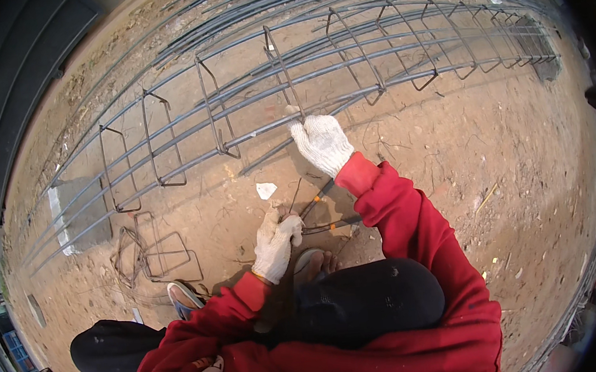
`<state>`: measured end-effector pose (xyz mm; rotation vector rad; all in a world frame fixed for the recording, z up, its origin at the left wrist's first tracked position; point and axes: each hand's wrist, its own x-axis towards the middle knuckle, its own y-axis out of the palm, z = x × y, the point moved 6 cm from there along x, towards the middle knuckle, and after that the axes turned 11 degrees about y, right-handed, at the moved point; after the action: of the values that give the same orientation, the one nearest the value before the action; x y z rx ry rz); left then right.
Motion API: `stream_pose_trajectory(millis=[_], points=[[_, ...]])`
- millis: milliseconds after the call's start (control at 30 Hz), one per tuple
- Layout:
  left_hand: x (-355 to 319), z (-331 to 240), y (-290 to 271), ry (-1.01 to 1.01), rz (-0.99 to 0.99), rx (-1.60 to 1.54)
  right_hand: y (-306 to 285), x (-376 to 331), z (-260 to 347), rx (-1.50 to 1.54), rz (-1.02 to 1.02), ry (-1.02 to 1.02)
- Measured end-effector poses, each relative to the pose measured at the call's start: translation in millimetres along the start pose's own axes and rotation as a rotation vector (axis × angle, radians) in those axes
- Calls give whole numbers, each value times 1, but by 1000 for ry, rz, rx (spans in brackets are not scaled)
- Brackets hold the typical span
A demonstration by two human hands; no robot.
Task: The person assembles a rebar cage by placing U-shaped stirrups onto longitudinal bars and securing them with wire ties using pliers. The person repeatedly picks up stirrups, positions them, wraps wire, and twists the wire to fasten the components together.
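Observation:
My right hand [322, 143], in a white knit glove, is closed at the near lower bar of a long rebar cage [252, 133]. Its fingertips meet the bottom corner of one square stirrup [284, 71] there. Lower and to the left, my gloved left hand [275, 248] is closed around the head end of a two-handled tool like pincers [333, 225]. The tool's dark handles, marked with orange, spread apart to the right. A thin wire [294, 195] sticks up beside the left fingers; whether they grip it too I cannot tell.
Several loose bent stirrups [167, 254] lie on the dirt by my sandalled feet. Concrete blocks [87, 215] sit beneath the cage's left end. Beyond it runs a bundle of long bars [271, 3]. A white scrap [266, 190] and bits of wire lie about.

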<state>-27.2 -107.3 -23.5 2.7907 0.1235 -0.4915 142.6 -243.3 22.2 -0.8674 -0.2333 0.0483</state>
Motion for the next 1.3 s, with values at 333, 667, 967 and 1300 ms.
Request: stream_pose_trajectory(millis=[333,667,967,1300], points=[[15,-2,-5,111,-244,-159,0,-1,0,9,-36,8],[26,-3,5,58,-284,-170,-3,-2,-4,-46,-66,72],[87,-33,30,141,-198,-129,-61,-21,-5,30,-248,131],[115,-68,57,256,-63,-44,-112,39,36,-107,-368,-238]])
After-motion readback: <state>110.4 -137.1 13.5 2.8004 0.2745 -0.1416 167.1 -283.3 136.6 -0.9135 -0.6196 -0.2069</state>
